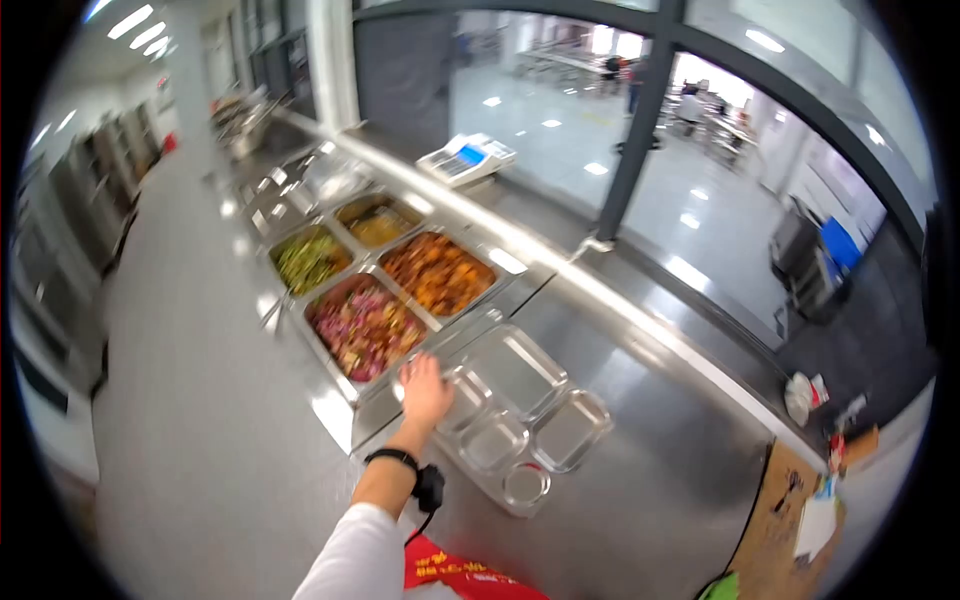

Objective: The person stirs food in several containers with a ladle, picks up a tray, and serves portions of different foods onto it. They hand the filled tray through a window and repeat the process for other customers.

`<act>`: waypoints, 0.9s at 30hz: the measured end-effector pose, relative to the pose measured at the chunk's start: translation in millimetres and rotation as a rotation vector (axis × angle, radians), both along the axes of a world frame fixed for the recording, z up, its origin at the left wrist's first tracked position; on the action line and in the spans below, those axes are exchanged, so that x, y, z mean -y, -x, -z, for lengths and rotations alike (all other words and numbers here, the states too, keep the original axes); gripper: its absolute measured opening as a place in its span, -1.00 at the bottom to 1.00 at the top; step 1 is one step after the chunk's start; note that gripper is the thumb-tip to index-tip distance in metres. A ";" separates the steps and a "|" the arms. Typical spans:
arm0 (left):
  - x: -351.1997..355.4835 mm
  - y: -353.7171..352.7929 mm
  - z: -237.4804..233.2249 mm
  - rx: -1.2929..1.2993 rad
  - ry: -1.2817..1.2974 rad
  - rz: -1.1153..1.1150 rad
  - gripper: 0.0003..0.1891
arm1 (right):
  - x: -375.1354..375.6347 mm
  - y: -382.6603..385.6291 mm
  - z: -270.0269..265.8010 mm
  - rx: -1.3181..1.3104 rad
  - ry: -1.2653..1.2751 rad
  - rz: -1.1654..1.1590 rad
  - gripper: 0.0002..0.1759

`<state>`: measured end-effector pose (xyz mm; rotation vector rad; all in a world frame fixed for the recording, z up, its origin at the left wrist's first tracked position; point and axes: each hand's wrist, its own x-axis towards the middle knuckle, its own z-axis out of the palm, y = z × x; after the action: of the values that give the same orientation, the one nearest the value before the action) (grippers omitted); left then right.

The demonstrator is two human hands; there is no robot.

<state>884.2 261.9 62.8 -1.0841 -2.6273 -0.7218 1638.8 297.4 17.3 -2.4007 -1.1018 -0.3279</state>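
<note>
My left hand (426,390) is at the left rim of a shiny metal compartment tray (553,385), its fingers closed on the edge; some fingertips are blurred. A black wristband with a small dark device sits on that wrist. Lying flat on the steel counter (640,480), the tray has several hollows, one of them small and round, with no food in them. Just beyond my left hand is a pan of pinkish-purple chopped food (368,328). My right hand is out of view.
Behind are pans of orange-brown chunks (440,272), green vegetables (310,262) and yellowish liquid (378,222). A white scale-like device (466,158) stands by the window ledge. Plastic bags (800,398) and a brown board (785,510) lie at the right. Red cloth (455,570) shows below.
</note>
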 end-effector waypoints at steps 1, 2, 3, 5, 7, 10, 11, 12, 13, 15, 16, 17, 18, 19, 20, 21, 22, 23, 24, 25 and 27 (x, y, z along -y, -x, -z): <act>0.6 -3.8 -5.8 0.005 0.006 0.004 -0.53 | -2.1 -13.3 6.0 0.004 -0.003 0.000 -0.52; 0.7 -4.6 -8.9 0.059 0.045 0.020 -0.54 | 1.6 -33.8 26.8 0.005 -0.005 0.003 -0.52; -0.7 -4.9 -1.7 -0.033 -0.009 0.022 -0.55 | 1.9 -57.7 52.3 0.006 -0.002 -0.001 -0.52; -1.2 -5.8 -1.5 -0.051 0.002 0.021 -0.55 | 8.0 -84.8 87.4 0.002 0.011 0.014 -0.52; -1.1 -5.6 -2.1 -0.035 0.010 0.037 -0.55 | 8.8 -82.2 85.1 -0.027 0.065 0.075 -0.52; -4.0 -6.8 -0.3 -0.112 -0.005 0.042 -0.59 | 10.9 -65.3 84.1 0.046 0.035 0.134 -0.51; -7.7 -6.0 -1.5 -0.086 0.008 0.050 -0.59 | 11.5 -57.9 73.0 0.034 0.069 0.162 -0.53; -6.0 -6.2 -0.9 -0.054 0.025 0.050 -0.59 | 13.8 -49.7 58.6 -0.001 0.087 0.169 -0.54; -4.6 -5.8 -0.8 -0.023 0.036 0.043 -0.59 | 11.7 -41.1 45.8 -0.037 0.099 0.172 -0.55; -5.3 -6.0 -0.4 -0.069 0.031 0.045 -0.61 | 7.9 -32.5 39.3 -0.065 0.090 0.172 -0.57; -5.2 -4.5 3.2 -0.084 0.024 0.050 -0.62 | 5.9 -30.3 37.5 -0.057 0.071 0.173 -0.59; -6.3 -3.3 5.4 -0.098 0.019 0.058 -0.62 | 7.9 -30.2 37.7 -0.048 0.056 0.178 -0.61; -5.5 -3.8 5.1 -0.112 0.027 0.053 -0.62 | 7.1 -38.2 53.0 0.071 -0.108 0.125 -0.65; -3.4 -2.9 4.2 -0.099 0.043 0.039 -0.61 | 10.9 -45.4 69.8 0.067 -0.100 0.125 -0.66; -4.2 -4.0 0.7 -0.083 0.061 0.032 -0.60 | 10.2 -44.4 62.6 0.066 -0.090 0.132 -0.67; -6.5 -6.6 0.0 -0.066 0.079 0.032 -0.59 | 10.8 -41.5 57.8 -0.010 -0.058 0.162 -0.67; -6.6 -7.4 2.0 -0.106 0.077 0.028 -0.58 | 12.8 -39.4 47.6 -0.067 0.012 0.154 -0.68; -6.0 -1.6 13.3 -0.170 0.049 0.027 -0.58 | 12.6 -36.0 43.3 -0.021 0.051 0.165 -0.67; -4.6 -0.2 14.3 -0.157 0.058 0.040 -0.57 | 12.9 -35.2 49.9 0.062 -0.034 0.169 -0.67; -6.4 -4.3 8.5 -0.143 0.051 0.041 -0.57 | 8.2 -40.8 61.7 0.148 -0.135 0.165 -0.67; -6.1 -9.7 -0.9 -0.064 0.044 0.039 -0.55 | 8.4 -41.2 63.9 0.144 -0.164 0.162 -0.68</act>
<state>893.9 268.0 63.7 -1.1540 -2.5863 -0.6292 1680.1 289.0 -46.6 -2.3526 -0.9031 -0.6296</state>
